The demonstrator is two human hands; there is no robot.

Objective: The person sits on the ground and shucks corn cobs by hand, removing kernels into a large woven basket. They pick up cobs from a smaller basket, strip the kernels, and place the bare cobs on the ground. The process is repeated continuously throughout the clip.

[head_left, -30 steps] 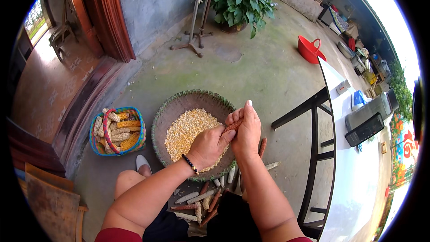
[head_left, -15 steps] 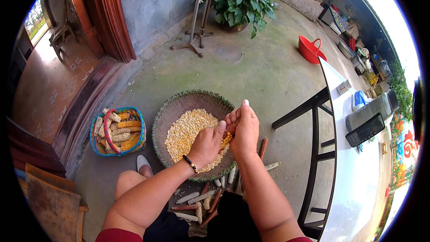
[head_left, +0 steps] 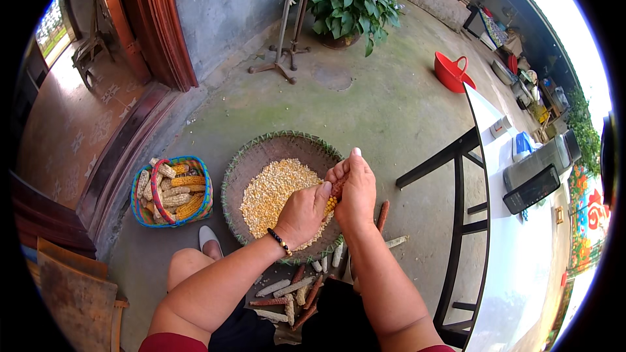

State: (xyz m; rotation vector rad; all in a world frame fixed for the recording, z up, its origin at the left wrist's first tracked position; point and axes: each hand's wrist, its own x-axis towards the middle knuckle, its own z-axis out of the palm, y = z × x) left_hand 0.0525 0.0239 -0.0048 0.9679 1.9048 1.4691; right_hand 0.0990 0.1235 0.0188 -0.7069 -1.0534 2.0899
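A partly shelled corn cob (head_left: 338, 188), reddish with some yellow kernels left on it, is gripped between both hands over the right side of a round woven basket (head_left: 255, 150). My left hand (head_left: 303, 212), with a beaded bracelet at the wrist, is closed on the near end, thumb along the cob. Wrapped around the far end is my right hand (head_left: 356, 195), its thumb pointing up. Loose corn kernels (head_left: 274, 186) lie in a pale yellow heap in the basket. The hands hide much of the cob.
Left of the round basket stands a colourful handled basket (head_left: 207, 205) of corn cobs. Bare cobs (head_left: 287, 293) litter the floor by my feet. A white table (head_left: 515, 274) with a propped phone (head_left: 531, 189) is at right; a red basket (head_left: 450, 73) lies beyond.
My left hand and its thumb have shifted slightly to the right along the cob, covering more of the yellow kernels. My right hand has barely moved.
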